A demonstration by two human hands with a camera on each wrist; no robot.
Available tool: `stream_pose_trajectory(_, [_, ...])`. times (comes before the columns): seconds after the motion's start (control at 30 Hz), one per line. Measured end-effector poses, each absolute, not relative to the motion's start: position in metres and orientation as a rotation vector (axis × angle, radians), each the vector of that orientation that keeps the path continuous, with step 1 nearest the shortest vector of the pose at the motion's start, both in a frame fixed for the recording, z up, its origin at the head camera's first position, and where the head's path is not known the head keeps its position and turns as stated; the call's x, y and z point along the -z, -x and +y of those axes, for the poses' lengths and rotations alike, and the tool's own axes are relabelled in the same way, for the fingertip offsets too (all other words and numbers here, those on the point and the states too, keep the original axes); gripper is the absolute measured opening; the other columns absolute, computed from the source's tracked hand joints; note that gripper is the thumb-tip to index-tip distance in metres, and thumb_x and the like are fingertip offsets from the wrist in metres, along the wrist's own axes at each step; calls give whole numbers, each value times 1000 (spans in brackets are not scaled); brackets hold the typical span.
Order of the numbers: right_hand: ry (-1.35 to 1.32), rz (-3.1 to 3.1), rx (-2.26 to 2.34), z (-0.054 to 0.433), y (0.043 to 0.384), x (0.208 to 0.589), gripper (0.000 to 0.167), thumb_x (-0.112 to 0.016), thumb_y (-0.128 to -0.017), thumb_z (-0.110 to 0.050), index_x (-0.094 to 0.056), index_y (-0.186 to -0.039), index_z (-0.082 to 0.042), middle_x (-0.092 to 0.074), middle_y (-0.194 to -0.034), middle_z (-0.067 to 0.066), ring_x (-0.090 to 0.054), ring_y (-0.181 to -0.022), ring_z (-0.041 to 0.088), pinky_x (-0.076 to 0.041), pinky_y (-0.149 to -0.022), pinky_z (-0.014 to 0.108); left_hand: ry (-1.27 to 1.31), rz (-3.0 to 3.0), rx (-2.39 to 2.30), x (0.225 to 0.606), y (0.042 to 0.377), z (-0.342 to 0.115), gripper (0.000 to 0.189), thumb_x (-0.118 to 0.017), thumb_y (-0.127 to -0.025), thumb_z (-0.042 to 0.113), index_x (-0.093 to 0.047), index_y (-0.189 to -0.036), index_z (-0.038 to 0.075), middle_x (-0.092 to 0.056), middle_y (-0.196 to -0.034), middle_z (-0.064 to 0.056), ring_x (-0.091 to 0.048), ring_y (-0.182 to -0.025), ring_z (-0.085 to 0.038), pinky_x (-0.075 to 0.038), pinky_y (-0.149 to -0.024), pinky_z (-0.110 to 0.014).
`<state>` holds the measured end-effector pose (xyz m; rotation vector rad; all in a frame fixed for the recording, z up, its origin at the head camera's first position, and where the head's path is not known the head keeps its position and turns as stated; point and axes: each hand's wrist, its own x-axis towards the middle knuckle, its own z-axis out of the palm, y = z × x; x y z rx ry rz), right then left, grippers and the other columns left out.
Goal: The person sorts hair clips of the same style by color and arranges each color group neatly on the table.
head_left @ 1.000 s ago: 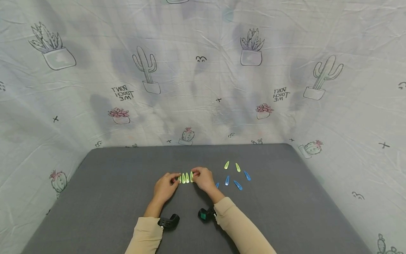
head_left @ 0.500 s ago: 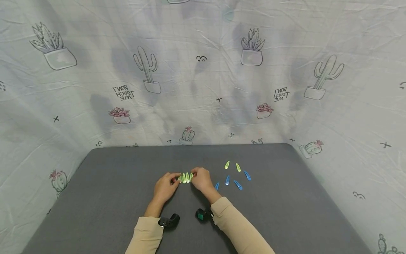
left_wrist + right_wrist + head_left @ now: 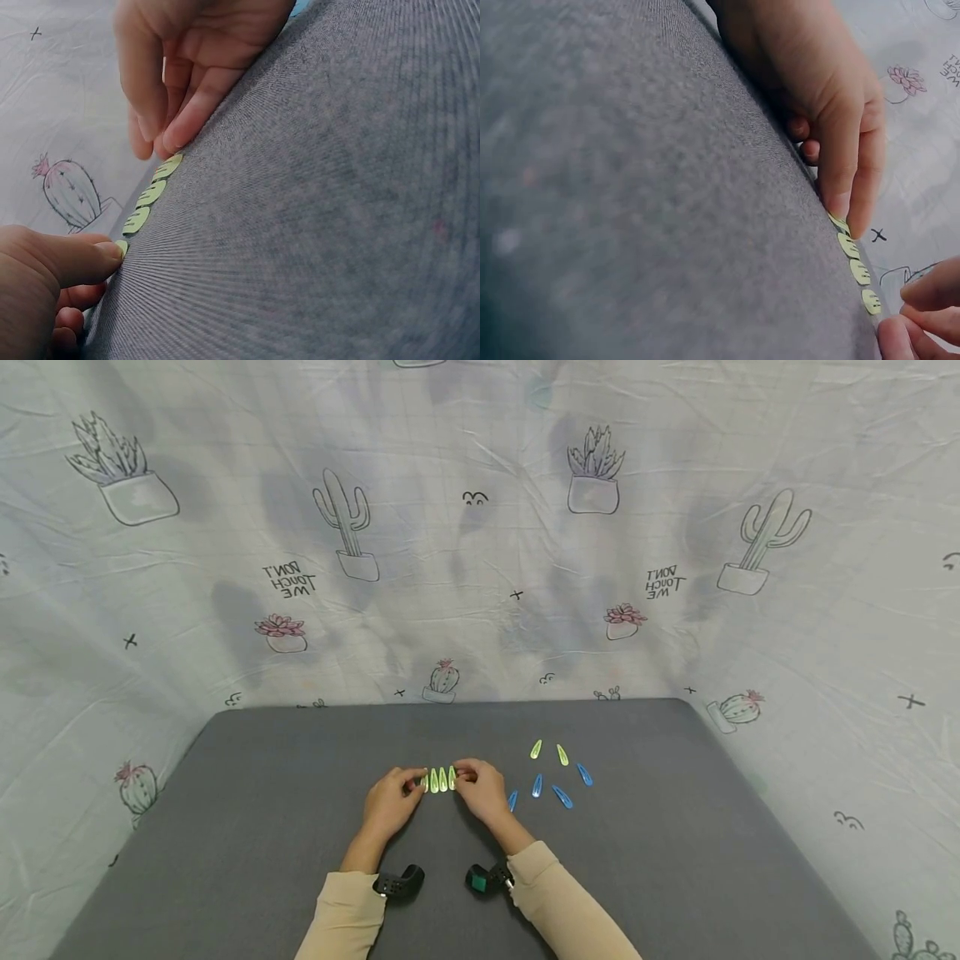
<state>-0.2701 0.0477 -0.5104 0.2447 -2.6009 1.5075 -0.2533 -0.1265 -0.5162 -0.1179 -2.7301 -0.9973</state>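
Several yellow-green snap hair clips [image 3: 442, 779] stand side by side in a short row on the grey table, between the two hands. My left hand [image 3: 388, 803] pinches the leftmost clip [image 3: 122, 248] by its ends between thumb and fingers, covering part of it. At the row's other end, my right hand [image 3: 483, 789] is beside the rightmost clip [image 3: 871, 301]. In the right wrist view its thumb and fingers are parted, with no clip between them. Whether a fingertip still touches that clip is hard to tell.
Right of the row lie two loose yellow-green clips [image 3: 562, 755] and several blue clips [image 3: 562, 797], one partly behind the right hand. The grey table [image 3: 285, 827] reaches back to a white cloth [image 3: 465, 568] printed with cacti.
The right hand brought the rightmost clip into line with the row, then drew back slightly to the right with its fingers parted. The left hand has stayed at the leftmost clip.
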Motion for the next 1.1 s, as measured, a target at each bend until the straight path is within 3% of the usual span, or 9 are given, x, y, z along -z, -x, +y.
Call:
stream_pose_trajectory(0.33, [-325,-2466,-1729,64,261,508,27,-63,-86,-5,-66,-112,1,-69,-103,16,-66,-95,27,-53,-77,30,127,-2732,986,517,252,-127,25,-71,-83,18,-73,-108,15,-51,-74,4,-41,-60,-9,-32,-57,-28])
stream_pose_trajectory(0.53, [-388,-2410,-1789,82,260,502,30,-64,-89,-6,-63,-117,2,-67,-111,17,-64,-103,29,-51,-86,32,148,-2733,972,519,252,-127,25,-71,-83,19,-73,-108,16,-51,-74,5,-40,-60,-9,-32,-57,-28])
stream_pose_trajectory(0.77, [-493,-2406,-1865,103,245,460,36,-62,-90,-3,-56,-122,11,-59,-119,30,-58,-110,41,-48,-92,42,135,-2739,982,519,252,-128,25,-71,-84,19,-72,-109,16,-51,-74,5,-40,-60,-9,-32,-57,-28])
stream_pose_trajectory(1.1, [-608,-2358,-1877,146,252,460,40,-61,-89,0,-51,-125,15,-54,-124,33,-52,-117,46,-45,-96,44,136,-2733,985,519,252,-127,25,-71,-84,18,-72,-108,16,-51,-74,5,-41,-60,-9,-32,-57,-28])
